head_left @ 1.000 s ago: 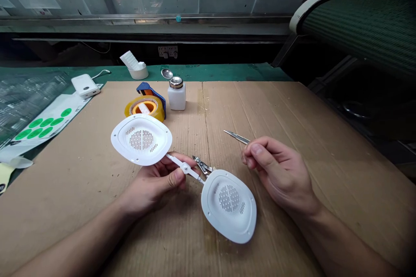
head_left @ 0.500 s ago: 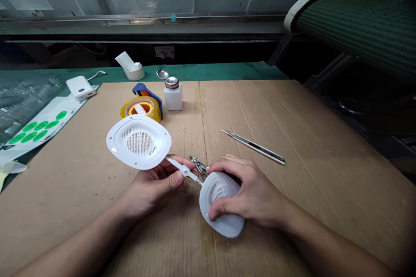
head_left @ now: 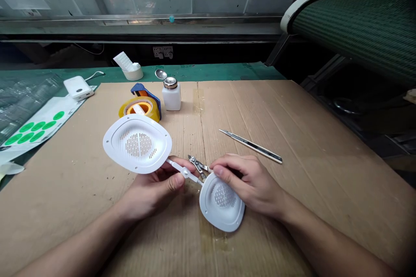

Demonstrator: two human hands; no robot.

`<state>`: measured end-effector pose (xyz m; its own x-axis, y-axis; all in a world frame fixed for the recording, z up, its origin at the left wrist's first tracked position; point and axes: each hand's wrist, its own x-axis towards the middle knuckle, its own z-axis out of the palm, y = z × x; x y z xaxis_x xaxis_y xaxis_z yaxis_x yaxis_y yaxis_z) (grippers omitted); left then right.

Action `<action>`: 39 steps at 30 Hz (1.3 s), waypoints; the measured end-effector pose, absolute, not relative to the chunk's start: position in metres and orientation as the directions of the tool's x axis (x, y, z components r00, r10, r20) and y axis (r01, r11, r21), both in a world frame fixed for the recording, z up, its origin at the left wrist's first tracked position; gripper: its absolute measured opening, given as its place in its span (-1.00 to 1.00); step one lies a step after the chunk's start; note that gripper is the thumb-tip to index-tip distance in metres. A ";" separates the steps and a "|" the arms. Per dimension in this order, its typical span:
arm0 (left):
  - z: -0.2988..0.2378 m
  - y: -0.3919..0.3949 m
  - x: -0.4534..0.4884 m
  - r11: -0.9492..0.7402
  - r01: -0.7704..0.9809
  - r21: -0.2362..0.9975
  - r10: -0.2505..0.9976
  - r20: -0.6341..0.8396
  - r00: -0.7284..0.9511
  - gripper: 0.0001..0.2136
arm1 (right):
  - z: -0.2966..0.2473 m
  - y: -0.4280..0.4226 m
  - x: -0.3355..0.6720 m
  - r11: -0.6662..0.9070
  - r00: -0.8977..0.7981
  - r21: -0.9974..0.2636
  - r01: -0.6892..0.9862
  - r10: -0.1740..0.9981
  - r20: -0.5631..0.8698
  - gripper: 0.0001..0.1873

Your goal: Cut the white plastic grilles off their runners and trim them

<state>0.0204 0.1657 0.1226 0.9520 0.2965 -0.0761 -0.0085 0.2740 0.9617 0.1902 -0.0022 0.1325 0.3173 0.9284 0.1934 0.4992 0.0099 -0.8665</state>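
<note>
Two white, rounded plastic covers with slotted vents are joined by a thin white plastic strip [head_left: 186, 172]. My left hand [head_left: 159, 188] pinches that strip between thumb and fingers, under the edge of the larger-looking left cover [head_left: 136, 143]. My right hand [head_left: 248, 179] is closed on the upper edge of the right cover [head_left: 222, 201], its thumb on the near face and its other fingers partly hidden behind. Just beyond the strip, between my hands, a pair of metal nippers [head_left: 197, 165] lies on the cardboard, partly hidden.
On the cardboard [head_left: 308, 181] lie a utility knife [head_left: 250, 146], a tape dispenser [head_left: 143, 104] and a white pump bottle [head_left: 171, 95] with its lid raised. At left are a white device [head_left: 78, 88] and a sheet of green stickers [head_left: 37, 125]. A green conveyor belt [head_left: 354, 26] overhangs the right.
My right thumb has moved from the middle of the right cover up to its top edge, uncovering the vent. That cover now faces me more. The left hand keeps its hold.
</note>
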 end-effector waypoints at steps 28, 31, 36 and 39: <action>0.118 0.172 0.018 0.447 -0.044 0.893 0.394 -0.153 0.906 -0.84 | 0.130 -0.002 0.210 0.050 0.699 -0.999 0.011 0.714 0.044 -0.52; 0.118 0.172 0.017 0.446 -0.039 0.894 0.401 -0.161 0.902 -0.84 | 0.132 -0.003 0.210 0.054 0.687 -0.999 -0.006 0.726 0.035 -0.48; 0.118 0.174 0.017 0.464 -0.041 0.885 0.396 -0.166 0.903 -0.83 | 0.131 -0.004 0.210 -0.016 0.623 -0.998 -0.057 0.781 -0.048 -0.29; 0.118 0.171 0.018 0.466 -0.044 0.884 0.415 -0.175 0.893 -0.83 | 0.130 -0.004 0.208 -0.045 0.587 -0.996 -0.082 0.805 -0.085 -0.39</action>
<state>0.0176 0.1714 0.1182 0.8927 0.4153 -0.1750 -0.0435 0.4659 0.8837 0.2082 -0.0045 0.1296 0.5873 0.8049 -0.0847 -0.0824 -0.0447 -0.9956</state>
